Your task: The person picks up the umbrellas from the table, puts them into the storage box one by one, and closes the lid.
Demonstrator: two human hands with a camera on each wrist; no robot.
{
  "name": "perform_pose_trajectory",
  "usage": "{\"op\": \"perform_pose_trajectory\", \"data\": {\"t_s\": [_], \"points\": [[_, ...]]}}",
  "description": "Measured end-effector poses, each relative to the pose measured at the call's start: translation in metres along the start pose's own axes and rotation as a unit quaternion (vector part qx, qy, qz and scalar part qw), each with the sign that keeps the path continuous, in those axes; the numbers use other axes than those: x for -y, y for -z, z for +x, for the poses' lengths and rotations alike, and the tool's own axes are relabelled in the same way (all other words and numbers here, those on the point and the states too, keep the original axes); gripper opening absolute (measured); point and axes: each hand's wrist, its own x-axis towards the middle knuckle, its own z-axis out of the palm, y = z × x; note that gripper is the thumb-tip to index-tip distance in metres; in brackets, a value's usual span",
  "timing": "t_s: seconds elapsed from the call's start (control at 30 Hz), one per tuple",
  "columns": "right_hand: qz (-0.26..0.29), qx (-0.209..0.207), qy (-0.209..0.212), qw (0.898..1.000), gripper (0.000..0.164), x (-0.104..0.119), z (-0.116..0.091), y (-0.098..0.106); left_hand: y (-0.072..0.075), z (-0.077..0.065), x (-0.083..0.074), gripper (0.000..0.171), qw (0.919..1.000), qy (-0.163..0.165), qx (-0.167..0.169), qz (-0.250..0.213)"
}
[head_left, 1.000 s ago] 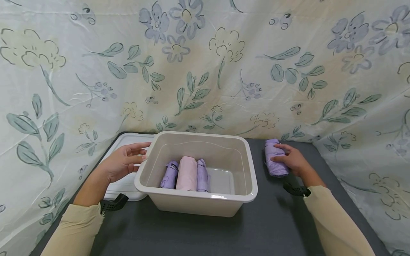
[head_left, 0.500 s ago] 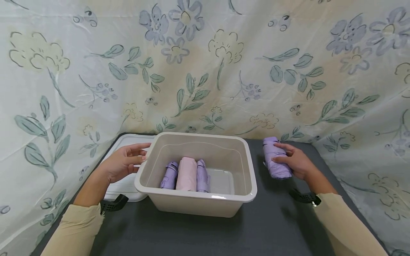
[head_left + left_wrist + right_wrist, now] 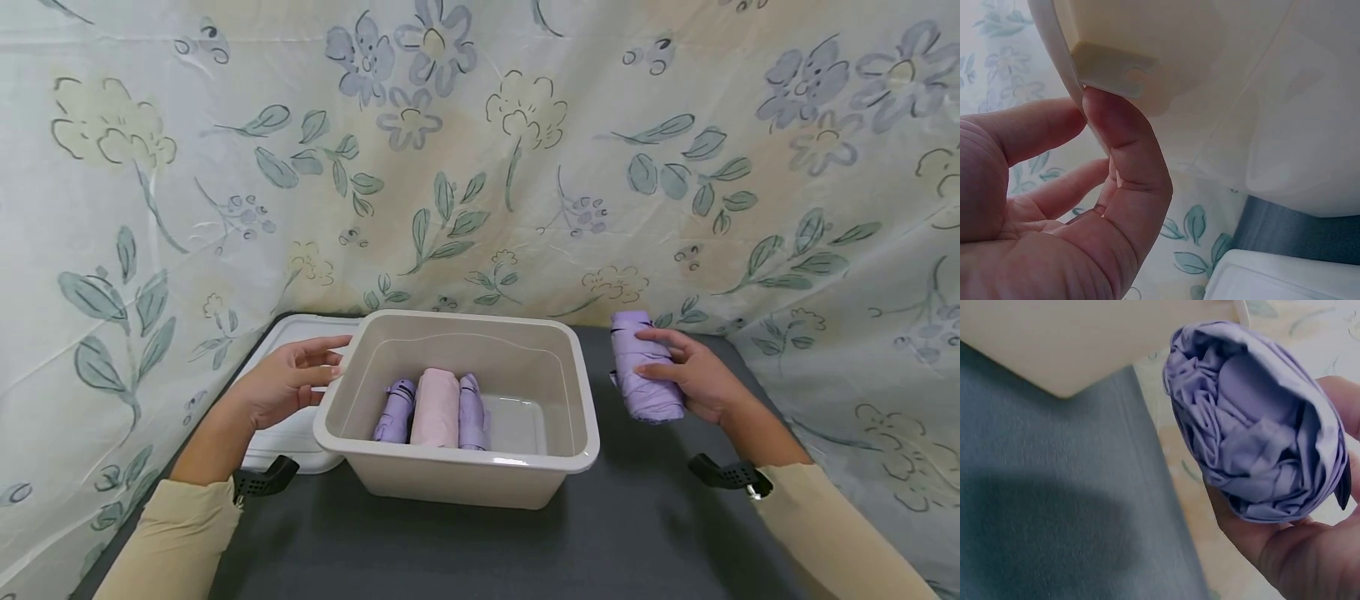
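Three folded umbrellas already lie side by side in the left half of the bin, two lilac ones flanking a pink one, and a fourth lilac umbrella is in the right hand, lifted off the grey surface just right of the bin's right wall. That hand's grip is wrapped round the umbrella's middle, thumb on the near side, fingers over the top; the right wrist view shows the bunched fabric end resting against the palm. The left hand steadies the bin at its left rim, thumb tucked under the lip and fingers lying along the outside. A white lid lies flat under that hand, left of the bin. By my reading, the step in hand is carrying the fourth umbrella to the bin. The next move calls for lifting it over the right rim and lowering it into the bare right half, lengthwise beside the others.
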Motion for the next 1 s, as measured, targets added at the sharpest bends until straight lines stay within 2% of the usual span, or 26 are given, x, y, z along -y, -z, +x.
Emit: {"op": "perform_pose_trajectory", "data": {"t_s": [0.27,0.57,0.8,1.0], "points": [[0.033,0.015,0.002,0.999,0.061,0.025,-0.015,-0.015,0.003,0.000,-0.002,0.070,0.9998,-0.011,0.019,0.000],[0.070,0.040,0.000,0.997,0.057,0.061,-0.030,-0.031,0.005,0.003,-0.003,0.069,0.9999,-0.003,0.013,0.001],[0.078,0.052,-0.020,0.995,0.060,0.086,-0.035,-0.051,0.005,0.001,-0.007,0.071,0.9999,0.005,0.012,-0.004],[0.066,0.049,-0.037,0.996,0.065,0.101,-0.029,-0.076,0.004,0.002,-0.007,0.070,0.9998,0.011,0.008,-0.013]]}}
